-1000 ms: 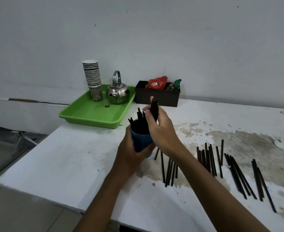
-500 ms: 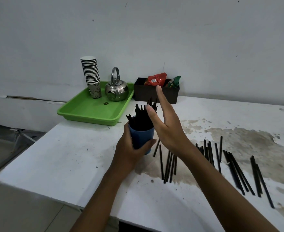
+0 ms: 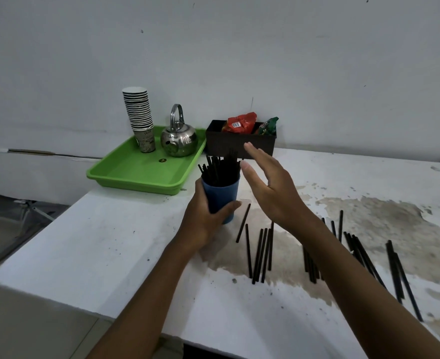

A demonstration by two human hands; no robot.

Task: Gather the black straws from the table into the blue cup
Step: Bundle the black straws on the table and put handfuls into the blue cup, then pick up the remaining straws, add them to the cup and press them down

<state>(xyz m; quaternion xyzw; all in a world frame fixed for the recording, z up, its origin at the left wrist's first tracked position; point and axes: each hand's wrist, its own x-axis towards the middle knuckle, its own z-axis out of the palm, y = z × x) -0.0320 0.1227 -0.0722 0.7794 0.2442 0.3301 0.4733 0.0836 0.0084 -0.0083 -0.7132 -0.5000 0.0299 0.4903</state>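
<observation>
My left hand (image 3: 203, 221) grips the blue cup (image 3: 222, 195), which stands upright on the white table (image 3: 110, 244). A bundle of black straws (image 3: 217, 170) sticks out of the cup. My right hand (image 3: 274, 189) hovers just right of the cup with flat, spread fingers and nothing in it. Several loose black straws (image 3: 261, 252) lie on the table below my right hand. More straws (image 3: 361, 252) lie further right, partly hidden by my right forearm, and a last group of straws (image 3: 397, 270) lies near the right edge.
A green tray (image 3: 135, 174) at the back left carries a stack of paper cups (image 3: 139, 117) and a steel kettle (image 3: 179, 138). A black box (image 3: 229, 145) with snack packets stands against the wall. A brown stain (image 3: 384, 224) covers the table's right part.
My right hand let go of the straws it was pushing into the cup, opened flat and drew away to the right. The left hand kept hold of the cup.
</observation>
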